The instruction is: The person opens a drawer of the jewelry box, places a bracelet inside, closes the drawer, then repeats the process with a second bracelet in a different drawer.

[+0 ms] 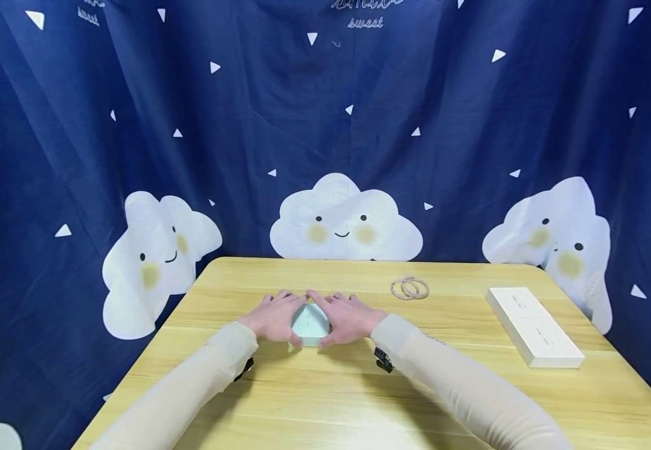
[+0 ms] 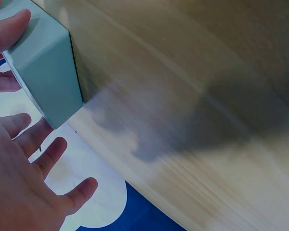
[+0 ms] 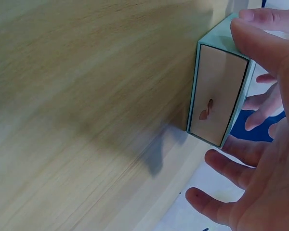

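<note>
A small mint-green box (image 1: 311,322) rests on the wooden table between both hands. My left hand (image 1: 277,317) holds its left side, thumb at the near edge and index finger toward the far edge. From the right, my right hand (image 1: 353,319) holds the box the same way. In the left wrist view the box's end (image 2: 58,79) is plain green. The right wrist view shows a tan drawer front (image 3: 217,91) set in the green sleeve, with a small ribbon tab (image 3: 207,110). The other fingers of both hands are spread loosely beyond the box.
Two pinkish rings (image 1: 409,288) overlap on the table, beyond the right hand. A long white box (image 1: 534,328) lies at the table's right side. Behind the table's far edge hangs a dark blue curtain (image 1: 302,112) with cloud prints.
</note>
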{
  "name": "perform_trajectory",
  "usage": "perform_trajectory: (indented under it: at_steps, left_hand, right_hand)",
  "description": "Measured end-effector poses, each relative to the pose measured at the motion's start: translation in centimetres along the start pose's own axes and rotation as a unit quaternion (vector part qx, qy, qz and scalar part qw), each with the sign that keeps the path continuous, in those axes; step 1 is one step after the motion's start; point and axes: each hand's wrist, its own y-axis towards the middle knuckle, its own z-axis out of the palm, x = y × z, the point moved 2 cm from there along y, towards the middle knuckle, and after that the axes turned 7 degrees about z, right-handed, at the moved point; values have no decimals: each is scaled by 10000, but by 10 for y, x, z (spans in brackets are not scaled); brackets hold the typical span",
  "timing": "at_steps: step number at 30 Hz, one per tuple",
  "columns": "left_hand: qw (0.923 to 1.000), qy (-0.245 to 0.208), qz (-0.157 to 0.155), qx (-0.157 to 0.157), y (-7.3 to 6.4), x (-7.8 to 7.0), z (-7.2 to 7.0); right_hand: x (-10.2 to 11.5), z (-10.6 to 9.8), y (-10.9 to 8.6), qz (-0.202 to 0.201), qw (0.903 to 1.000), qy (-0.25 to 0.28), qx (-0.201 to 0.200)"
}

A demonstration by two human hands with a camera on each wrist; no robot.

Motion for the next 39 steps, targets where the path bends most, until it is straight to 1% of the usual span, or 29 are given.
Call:
perform_trajectory:
  at_steps: [5,9,17,23,27,32,39]
  left_hand:
    - [10000,-43,-1,-74,-1,3,-3]
    - [10000,-36,-33,-76,-4,7,-6]
    - [9996,-217,-207,0,-14,17,-13]
    - [9994,-195,-258,-78,-23,24,-16]
    - [9992,-267,-293,-100,-27,28,-15]
    - [9985,-365,-409,7,-31,33,-12]
    - [9967,-579,-561,52,-35,36,-12]
  right_hand:
    - [2,-1,1,-88,9999,-14,-53]
    - [5,-1,4,-124,9998,-65,-106]
    - [15,0,13,-294,9992,-105,-245]
    - [27,-1,18,-294,9991,-130,-267]
    - [33,-1,21,-359,9989,-130,-283]
    - [37,3,25,-394,9986,-197,-287]
    - [40,8,29,-362,9987,-206,-308]
